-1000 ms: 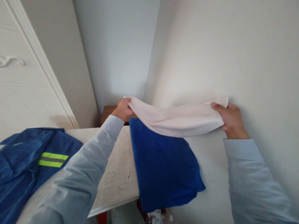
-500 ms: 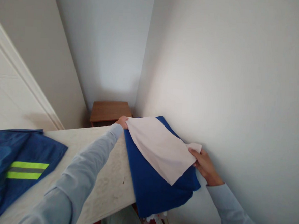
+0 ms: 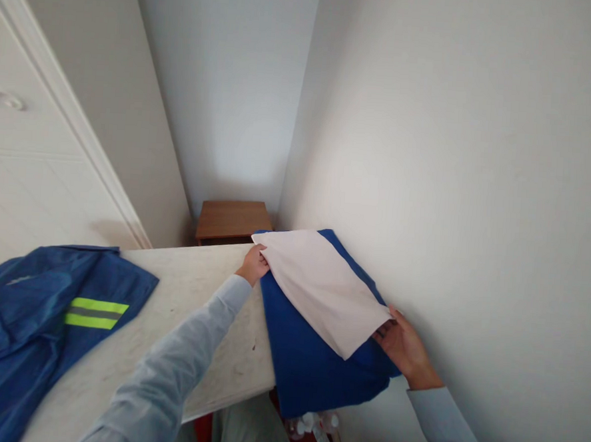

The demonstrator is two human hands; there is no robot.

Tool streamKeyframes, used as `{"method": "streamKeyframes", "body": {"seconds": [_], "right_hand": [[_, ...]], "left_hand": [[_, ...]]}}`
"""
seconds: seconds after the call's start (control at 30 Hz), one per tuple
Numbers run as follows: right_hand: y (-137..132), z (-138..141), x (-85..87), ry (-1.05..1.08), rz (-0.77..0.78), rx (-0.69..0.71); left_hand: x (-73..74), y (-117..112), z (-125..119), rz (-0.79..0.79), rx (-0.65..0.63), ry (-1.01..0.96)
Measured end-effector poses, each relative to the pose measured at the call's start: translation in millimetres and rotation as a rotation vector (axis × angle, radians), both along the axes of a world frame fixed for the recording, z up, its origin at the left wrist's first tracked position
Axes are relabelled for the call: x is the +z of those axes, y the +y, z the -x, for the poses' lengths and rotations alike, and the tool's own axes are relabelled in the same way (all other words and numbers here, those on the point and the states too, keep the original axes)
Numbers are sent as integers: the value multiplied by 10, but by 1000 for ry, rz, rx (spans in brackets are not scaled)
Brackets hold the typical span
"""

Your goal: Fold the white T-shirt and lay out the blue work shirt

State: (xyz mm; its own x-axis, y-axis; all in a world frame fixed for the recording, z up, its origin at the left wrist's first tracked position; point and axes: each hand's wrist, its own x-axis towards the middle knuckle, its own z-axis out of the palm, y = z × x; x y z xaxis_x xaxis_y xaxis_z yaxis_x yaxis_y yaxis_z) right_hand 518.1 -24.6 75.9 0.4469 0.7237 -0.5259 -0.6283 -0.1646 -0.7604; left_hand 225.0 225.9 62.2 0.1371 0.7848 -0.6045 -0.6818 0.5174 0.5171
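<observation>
A pale pink cloth (image 3: 317,276) lies slantwise over a larger blue cloth (image 3: 311,375) at the right end of the table. My left hand (image 3: 255,264) pinches the pink cloth's left edge near its far corner. At the right end of that cloth, my right hand (image 3: 402,341) has its thumb on top and its fingers underneath, gripping the edge. The blue cloth hangs past the near edge of the table and reaches the wall on the right.
The whitish table (image 3: 227,350) has a dark blue garment (image 3: 24,318) with yellow-green and grey stripes on its left. Behind stands a brown wooden cabinet (image 3: 233,220). A wall (image 3: 452,190) rises at the right. Plastic bottles (image 3: 308,422) show below the table.
The pink cloth's right end, bunched before, now lies flatter. My right hand has shifted its grip there, and my left hand has slid slightly nearer along the edge. The view has turned left.
</observation>
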Motion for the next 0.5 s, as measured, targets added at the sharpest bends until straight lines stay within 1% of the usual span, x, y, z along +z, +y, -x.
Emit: {"method": "streamKeyframes", "body": {"seconds": [0.13, 0.27, 0.4, 0.5], "right_hand": [[-33, 57, -81, 78, 3, -53], [-71, 116, -141, 159, -15, -112], [-74, 188, -144, 254, -41, -108], [-18, 216, -147, 301, -62, -88]], "left_hand": [[3, -423, -140, 19, -75, 6], [33, -715, -191, 24, -133, 30], [54, -1051, -199, 74, -309, 2], [27, -1352, -304, 114, -438, -52]]}}
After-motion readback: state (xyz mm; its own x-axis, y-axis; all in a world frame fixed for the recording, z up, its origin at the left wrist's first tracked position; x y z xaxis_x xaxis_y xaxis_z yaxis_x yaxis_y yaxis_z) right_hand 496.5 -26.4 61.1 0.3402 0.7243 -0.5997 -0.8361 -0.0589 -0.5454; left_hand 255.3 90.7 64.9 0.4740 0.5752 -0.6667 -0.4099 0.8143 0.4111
